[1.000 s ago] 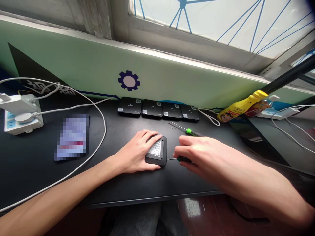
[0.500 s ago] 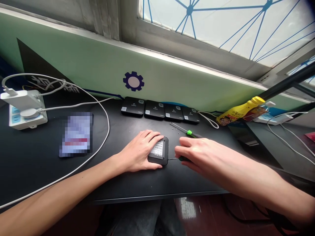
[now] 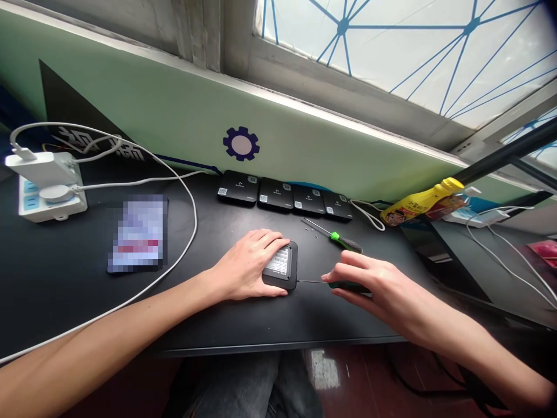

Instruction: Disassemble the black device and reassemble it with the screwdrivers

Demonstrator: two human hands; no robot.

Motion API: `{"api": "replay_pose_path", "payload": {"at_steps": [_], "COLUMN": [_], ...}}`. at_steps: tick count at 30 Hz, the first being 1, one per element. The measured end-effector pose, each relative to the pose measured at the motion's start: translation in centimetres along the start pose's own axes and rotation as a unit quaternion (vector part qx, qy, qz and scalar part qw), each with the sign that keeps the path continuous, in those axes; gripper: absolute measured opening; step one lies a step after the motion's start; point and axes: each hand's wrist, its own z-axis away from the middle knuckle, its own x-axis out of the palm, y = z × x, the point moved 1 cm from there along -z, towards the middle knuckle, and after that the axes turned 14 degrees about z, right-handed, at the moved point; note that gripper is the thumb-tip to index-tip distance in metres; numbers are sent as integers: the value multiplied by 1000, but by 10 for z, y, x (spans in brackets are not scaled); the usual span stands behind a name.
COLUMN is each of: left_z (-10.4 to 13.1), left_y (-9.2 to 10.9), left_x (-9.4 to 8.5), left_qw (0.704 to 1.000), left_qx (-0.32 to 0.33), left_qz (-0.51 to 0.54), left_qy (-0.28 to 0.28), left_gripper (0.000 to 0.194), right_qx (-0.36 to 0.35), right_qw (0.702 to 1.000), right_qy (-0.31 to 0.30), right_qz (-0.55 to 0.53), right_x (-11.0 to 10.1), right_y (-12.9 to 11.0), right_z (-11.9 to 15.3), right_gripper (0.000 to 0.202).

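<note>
A small black box with a white label lies on the dark desk, label up. My left hand wraps over its left side, thumb along the near edge and fingers along the far edge. My right hand grips the dark handle of a screwdriver. Its thin shaft points left, and the tip meets the box's right edge near the front corner. A second screwdriver, with a green collar and dark handle, lies just beyond my right hand. Several tiny screws lie beside its shaft.
Several flat black boxes form a row against the green partition. A yellow bottle leans at the right. On the left are a power strip, a pixelated blue-white item and a long white cable.
My right hand has slid right along the screwdriver, so more of its handle shows. The green-collared screwdriver's handle is now uncovered. My left hand keeps its hold on the box.
</note>
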Motion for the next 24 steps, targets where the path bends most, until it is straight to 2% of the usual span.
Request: {"api": "replay_pose_path", "payload": {"at_steps": [8,11,18,24], "left_z": [0,0,1,3], "left_y": [-1,-1,2,6], "left_x": [0,0,-2,-3], "left_qw": [1000,1000,1000,1000], "left_qx": [-2,-2,-2,-17], "left_qz": [-10,-14,-7,-14], "left_qy": [-4,-7,-9,3], "left_gripper": [101,101,101,99], "right_qx": [14,19,34,60], "right_qw": [989,982,985,984], "right_qy": [130,161,139,129], "right_qz": [-74,-92,-93,-111], "right_x": [60,73,80,101], "right_y": [16,21,28,25], "right_z": [19,22,26,31], "right_gripper": [25,25,29,29]}}
